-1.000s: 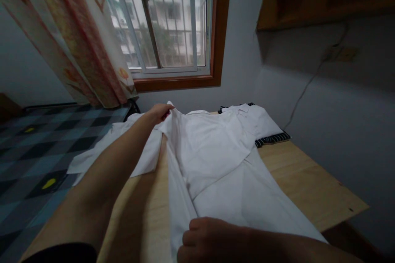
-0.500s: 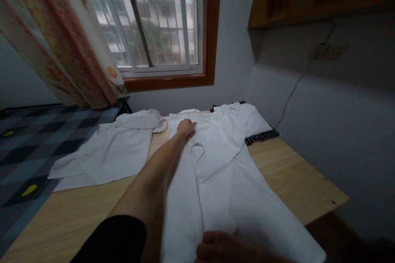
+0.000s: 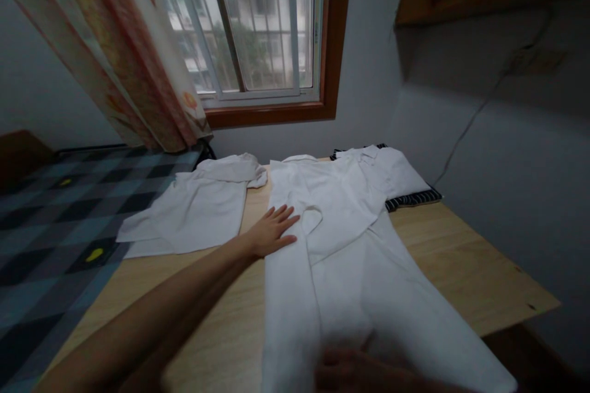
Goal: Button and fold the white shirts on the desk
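Note:
A long white coat (image 3: 341,276) lies spread over the wooden table, its lower part reaching toward me. A thin white loop of cloth (image 3: 314,220) rests on it near the middle. My left hand (image 3: 274,232) lies flat on the coat's left edge beside this loop, fingers stretched and spread. Low in the view, my right hand (image 3: 343,368) is dark and blurred; its fingers are curled at the coat's near part, seemingly gripping the cloth. A second white garment (image 3: 198,209), folded over at the top, lies to the left.
Another folded white garment (image 3: 391,169) sits on black striped cloth (image 3: 415,198) at the table's back right. The wooden table (image 3: 465,264) ends at a right corner. A checked bed cover (image 3: 59,227) borders it on the left. Behind are a window (image 3: 262,43) and a curtain (image 3: 124,43).
My left hand has come nearer along the coat's left edge and opened from a closed grip to lying flat. The right hand stays low. The view has shifted slightly left.

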Demonstrator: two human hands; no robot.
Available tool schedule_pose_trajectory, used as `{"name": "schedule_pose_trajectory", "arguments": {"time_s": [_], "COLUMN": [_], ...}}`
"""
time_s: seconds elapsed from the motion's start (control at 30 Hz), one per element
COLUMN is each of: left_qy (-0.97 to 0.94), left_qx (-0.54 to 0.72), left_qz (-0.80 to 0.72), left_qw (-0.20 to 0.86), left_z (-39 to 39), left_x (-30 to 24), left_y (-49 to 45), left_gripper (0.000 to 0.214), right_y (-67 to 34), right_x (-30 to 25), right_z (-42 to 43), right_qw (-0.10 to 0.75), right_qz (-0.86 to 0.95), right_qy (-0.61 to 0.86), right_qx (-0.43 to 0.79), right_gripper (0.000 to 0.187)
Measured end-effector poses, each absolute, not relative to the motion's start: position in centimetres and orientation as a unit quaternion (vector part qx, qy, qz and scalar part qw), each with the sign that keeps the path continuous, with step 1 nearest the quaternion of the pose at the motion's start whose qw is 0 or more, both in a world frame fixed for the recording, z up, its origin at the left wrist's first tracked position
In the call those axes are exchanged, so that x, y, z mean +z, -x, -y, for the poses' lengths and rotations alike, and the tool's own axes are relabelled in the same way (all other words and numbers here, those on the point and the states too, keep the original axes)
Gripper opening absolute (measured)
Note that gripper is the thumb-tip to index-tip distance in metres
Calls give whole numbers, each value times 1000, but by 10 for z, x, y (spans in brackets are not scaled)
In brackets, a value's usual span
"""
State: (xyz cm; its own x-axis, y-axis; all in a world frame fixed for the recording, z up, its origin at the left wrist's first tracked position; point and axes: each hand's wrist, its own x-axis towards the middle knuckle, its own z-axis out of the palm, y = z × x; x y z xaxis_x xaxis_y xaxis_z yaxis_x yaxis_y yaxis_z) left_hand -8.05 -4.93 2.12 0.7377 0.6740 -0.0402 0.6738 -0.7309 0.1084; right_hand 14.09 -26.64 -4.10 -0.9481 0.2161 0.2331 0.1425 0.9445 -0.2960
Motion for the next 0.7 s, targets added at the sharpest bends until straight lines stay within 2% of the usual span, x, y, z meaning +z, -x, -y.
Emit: {"name": "schedule_pose_trajectory", "arguments": {"time_s": [0.13,0.3,0.37,0.5,0.6,0.7], "left_qy": [-932,-931,-928,-924,-919,-907], "left_qx": [-6,-6,-9,-16,-19,-12], "left_qz": [-359,-359,-364,-373,-390,-417], "left_qw": [56,65,76,79,58,45], "left_z": [53,48,47,43,33,16], "left_x": [10,10,11,11,9,5], "left_y": [85,85,86,90,90,85], "left_gripper": [67,66,61,60,69,76], "right_y": [-152,-129,-113,-90,-91,-99], "right_x": [-13,38,41,28,25,29], "right_z": [259,205,182,168,179,194], "right_qw": [146,244,222,115,97,91], "right_qz": [972,940,946,962,958,959], "right_qy": [80,194,210,216,228,218], "right_qx": [165,138,113,117,146,158], "right_gripper": [18,52,64,82,92,93]}}
